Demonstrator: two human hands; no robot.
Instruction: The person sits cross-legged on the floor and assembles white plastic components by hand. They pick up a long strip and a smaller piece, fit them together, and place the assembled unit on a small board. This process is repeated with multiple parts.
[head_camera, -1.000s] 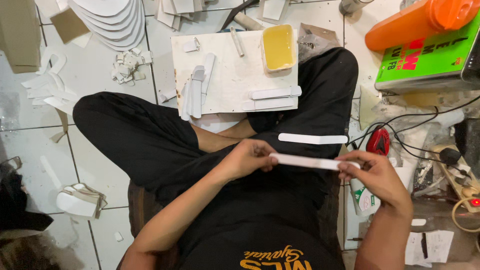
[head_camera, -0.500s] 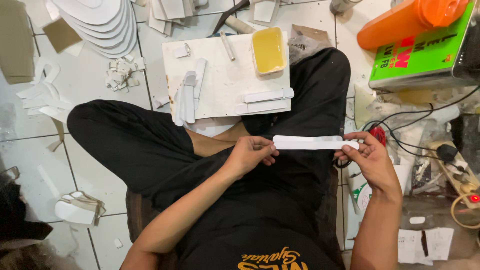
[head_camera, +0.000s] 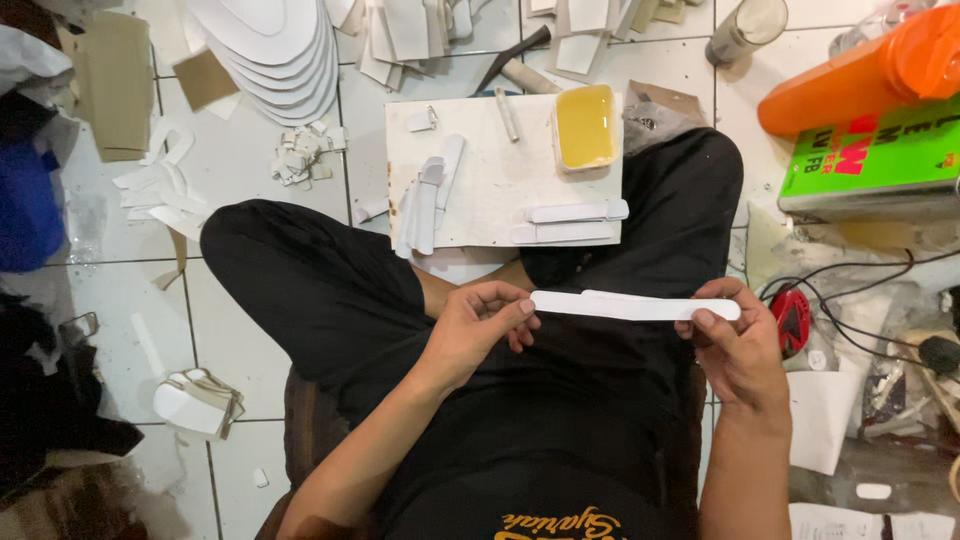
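I sit cross-legged in black trousers on a tiled floor. A long white strip (head_camera: 630, 305) stretches level above my lap between both hands. My left hand (head_camera: 480, 330) pinches its left end with thumb and forefinger. My right hand (head_camera: 735, 345) grips its right end. Just beyond my knees lies a white work board (head_camera: 490, 190) carrying two more white strips (head_camera: 570, 222), a bundle of strips (head_camera: 425, 195) and a tray of yellow glue (head_camera: 585, 125).
A stack of white cut shapes (head_camera: 280, 50) lies at the top left, scraps (head_camera: 300, 155) beside it. An orange bottle (head_camera: 860, 75) and a green tin (head_camera: 880, 165) sit at the right, over cables and a red tool (head_camera: 793, 318).
A second strip that lay on my thigh is no longer apart; both hands have lifted the strip slightly and now hold it level at both ends.
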